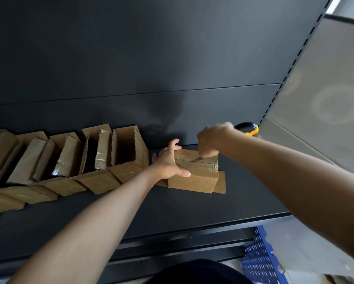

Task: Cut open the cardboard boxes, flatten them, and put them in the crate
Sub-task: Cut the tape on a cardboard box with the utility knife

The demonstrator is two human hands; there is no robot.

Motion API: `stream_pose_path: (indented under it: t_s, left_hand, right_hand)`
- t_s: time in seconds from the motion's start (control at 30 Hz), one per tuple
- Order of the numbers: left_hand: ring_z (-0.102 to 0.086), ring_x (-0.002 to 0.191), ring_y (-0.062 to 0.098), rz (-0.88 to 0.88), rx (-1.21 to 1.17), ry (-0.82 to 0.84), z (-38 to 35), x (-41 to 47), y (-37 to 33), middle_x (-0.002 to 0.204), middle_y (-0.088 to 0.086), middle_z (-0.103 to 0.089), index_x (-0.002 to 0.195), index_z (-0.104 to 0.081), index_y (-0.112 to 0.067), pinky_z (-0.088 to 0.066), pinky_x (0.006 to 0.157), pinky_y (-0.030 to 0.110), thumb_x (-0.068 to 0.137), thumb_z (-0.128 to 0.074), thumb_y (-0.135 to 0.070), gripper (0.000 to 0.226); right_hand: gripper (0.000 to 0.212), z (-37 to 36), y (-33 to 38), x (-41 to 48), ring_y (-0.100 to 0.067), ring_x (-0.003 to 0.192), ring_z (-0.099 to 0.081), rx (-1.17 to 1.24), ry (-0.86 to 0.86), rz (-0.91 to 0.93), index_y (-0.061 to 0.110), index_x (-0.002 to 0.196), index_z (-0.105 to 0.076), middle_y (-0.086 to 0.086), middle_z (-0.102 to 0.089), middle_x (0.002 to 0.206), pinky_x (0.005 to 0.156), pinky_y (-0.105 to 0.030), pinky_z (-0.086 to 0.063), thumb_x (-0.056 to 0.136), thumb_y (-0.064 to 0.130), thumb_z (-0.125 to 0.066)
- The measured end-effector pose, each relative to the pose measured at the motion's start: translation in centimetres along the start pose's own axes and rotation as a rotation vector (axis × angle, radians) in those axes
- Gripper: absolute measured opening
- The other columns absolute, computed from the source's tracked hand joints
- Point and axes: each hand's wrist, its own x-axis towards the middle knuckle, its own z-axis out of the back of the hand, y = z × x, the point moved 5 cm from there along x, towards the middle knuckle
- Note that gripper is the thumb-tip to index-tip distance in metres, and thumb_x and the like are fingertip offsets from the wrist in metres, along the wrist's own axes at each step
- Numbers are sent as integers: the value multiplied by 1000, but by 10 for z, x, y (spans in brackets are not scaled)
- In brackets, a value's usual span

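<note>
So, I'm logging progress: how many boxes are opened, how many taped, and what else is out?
Opened cardboard boxes: 5 (row reaches the frame's left edge)
Taped cardboard box: 1
Utility knife: 1
Blue crate: 1
Total: 8

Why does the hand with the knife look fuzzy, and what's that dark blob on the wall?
Head view: the right hand and its utility knife are motion-blurred over the taped box; the dark blob on the back panel is a shadow; tape further left glints; the slotted upright bows from wide-angle distortion.
</note>
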Motion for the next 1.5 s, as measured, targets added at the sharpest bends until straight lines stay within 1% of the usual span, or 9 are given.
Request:
stream_pose_path:
  t_s: [0.1, 0.23, 0.47, 0.57, 0.67, 0.77, 1.17, 1.33, 1.5]
  left_hand:
    - [-17, 142, 17, -23, 8, 23, -1, 2, 3, 150, -16, -27, 146, -10, -37, -8, 116, 54, 67, -83, -30, 107]
    - [-10, 145, 18, -10, 130, 47, -1, 7, 4, 154, -14, -21, 146, -24, -40, -9, 116, 55, 69, -81, -38, 95]
    - [-4, 146, 18, 44, 372, 63, 1, 4, -18, 155, -8, -19, 146, -27, -31, 9, 115, 56, 75, -77, -37, 88]
    - [4, 147, 17, 18, 484, 129, -8, 3, -38, 158, -3, -12, 150, -20, -23, 13, 114, 50, 80, -72, -23, 87]
    - [9, 147, 19, -20, 387, 228, -20, -1, -52, 160, -6, -5, 152, -15, -25, 7, 117, 46, 84, -65, -7, 87]
    - [11, 146, 19, -26, 289, 210, -23, -3, -52, 159, -9, -5, 151, -17, -28, 6, 117, 44, 84, -68, -20, 84]
    - [9, 146, 20, -12, 264, 131, -27, -5, -48, 158, -7, -9, 151, -19, -28, 8, 116, 41, 82, -73, -23, 88]
    - [13, 146, 19, -46, 318, 201, -28, 1, -44, 159, -10, -6, 151, -17, -28, 12, 115, 43, 86, -67, -17, 83]
    - [11, 146, 19, -138, 356, 153, -26, 2, -46, 156, -16, -16, 143, -36, -37, 16, 115, 46, 90, -59, -11, 64]
  right_hand:
    - [22, -17, -10, 4, -22, 86, -51, -28, 26, -21, 15, 110, -54, -1, -49, 99, 70, -32, -39, 93, 23, -42]
    - [18, -14, -32, -4, -16, 58, -49, 45, 29, -66, 10, 76, -47, -1, -51, 81, 53, -26, -37, 90, 17, -40]
    - [19, -35, -106, -21, -20, 49, -52, 76, 119, -256, 10, 71, -53, -6, -54, 67, 57, -25, -42, 87, 9, -42]
    - [22, -74, -129, -10, -24, 48, -59, 380, 83, -272, 6, 72, -59, -9, -60, 65, 55, -25, -48, 85, 11, -42]
    - [28, -117, -134, 3, -24, 51, -57, 796, 55, -269, 4, 81, -59, -13, -60, 68, 54, -27, -48, 92, 15, -36]
    - [37, -147, -125, 1, -22, 48, -54, 993, -18, -249, 7, 81, -57, -11, -59, 63, 54, -26, -46, 98, 32, -36]
    - [50, -169, -101, 11, -19, 49, -56, 1052, -47, -279, 6, 92, -63, -9, -61, 60, 60, -28, -48, 98, 49, -37]
    - [43, -158, -103, 15, -16, 50, -58, 1057, -134, -305, 10, 91, -59, -7, -61, 62, 51, -23, -42, 94, 50, -45]
    - [23, -134, -80, 34, -16, 48, -58, 1376, -207, -238, 14, 102, -59, -4, -57, 78, 50, -25, -53, 91, 34, -60]
